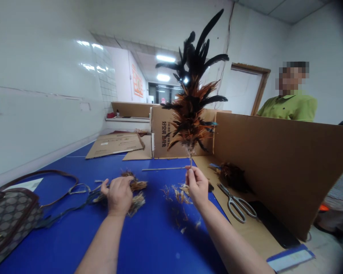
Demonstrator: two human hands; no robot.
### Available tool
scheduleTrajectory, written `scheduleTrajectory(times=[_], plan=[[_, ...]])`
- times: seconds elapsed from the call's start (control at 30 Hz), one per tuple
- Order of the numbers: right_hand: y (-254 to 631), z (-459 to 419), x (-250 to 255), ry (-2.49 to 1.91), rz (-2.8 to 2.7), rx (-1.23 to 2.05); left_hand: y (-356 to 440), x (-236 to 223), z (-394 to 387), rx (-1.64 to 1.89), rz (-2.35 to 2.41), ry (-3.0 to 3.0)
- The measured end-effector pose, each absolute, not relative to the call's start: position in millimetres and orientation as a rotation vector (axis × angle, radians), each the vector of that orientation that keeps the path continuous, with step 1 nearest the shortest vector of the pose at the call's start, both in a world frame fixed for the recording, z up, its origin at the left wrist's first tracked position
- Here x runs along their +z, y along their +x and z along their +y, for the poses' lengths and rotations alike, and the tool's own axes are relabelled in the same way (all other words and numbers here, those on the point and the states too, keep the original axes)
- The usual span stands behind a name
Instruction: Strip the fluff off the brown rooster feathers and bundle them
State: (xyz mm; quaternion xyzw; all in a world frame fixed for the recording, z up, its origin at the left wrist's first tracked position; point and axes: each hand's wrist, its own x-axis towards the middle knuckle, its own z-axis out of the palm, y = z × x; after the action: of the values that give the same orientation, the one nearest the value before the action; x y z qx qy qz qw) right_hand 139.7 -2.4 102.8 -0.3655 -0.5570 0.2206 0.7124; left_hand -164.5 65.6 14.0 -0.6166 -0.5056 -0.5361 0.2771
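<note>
Upright in my right hand [197,184] is a feather duster [192,102], its bare thin stick pinched between thumb and fingers. Black feathers fan out at its top, with rusty brown ones lower down. My left hand [120,194] lies over a bunch of loose brown feathers [138,185] on the blue table; its fingertips are partly hidden, so I cannot tell whether it grips any. Behind my right hand, a thin stick [163,169] lies crosswise. Feather scraps [181,195] are scattered between my hands.
Grey-handled scissors [237,203] and a dark feather bundle [234,175] lie on cardboard at right, beside a black flat object [274,224]. A tall cardboard wall [277,160] stands there, with a person in a green shirt [290,106] beyond. At left is a patterned bag [13,220].
</note>
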Motion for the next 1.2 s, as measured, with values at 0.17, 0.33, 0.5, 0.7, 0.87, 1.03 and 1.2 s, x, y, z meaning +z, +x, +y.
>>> scheduleTrajectory(times=[0.17,0.33,0.5,0.7,0.87,1.03,1.2], plan=[[136.6,-5.3,104.9,-0.812,-1.237,0.498,-161.6,19.0,62.6,-1.445,-1.374,-1.646],[134.7,-6.2,106.9,-0.812,-1.232,0.508,-159.9,21.1,60.1,-1.446,-1.400,-1.659],[133.3,-8.2,107.7,-0.810,-1.241,0.516,-162.0,16.9,62.6,-1.421,-1.354,-1.659],[131.8,-5.8,104.1,-0.806,-1.242,0.527,-163.3,12.2,66.3,-1.440,-1.359,-1.671],[130.7,3.3,87.5,-0.807,-1.231,0.568,-156.3,17.9,59.8,-1.454,-1.389,-1.713],[126.3,11.0,67.6,-0.812,-1.219,0.614,-148.4,23.4,53.2,-1.459,-1.389,-1.753],[121.9,13.0,46.9,-0.828,-1.203,0.652,-143.9,22.4,53.0,-1.444,-1.362,-1.790]])
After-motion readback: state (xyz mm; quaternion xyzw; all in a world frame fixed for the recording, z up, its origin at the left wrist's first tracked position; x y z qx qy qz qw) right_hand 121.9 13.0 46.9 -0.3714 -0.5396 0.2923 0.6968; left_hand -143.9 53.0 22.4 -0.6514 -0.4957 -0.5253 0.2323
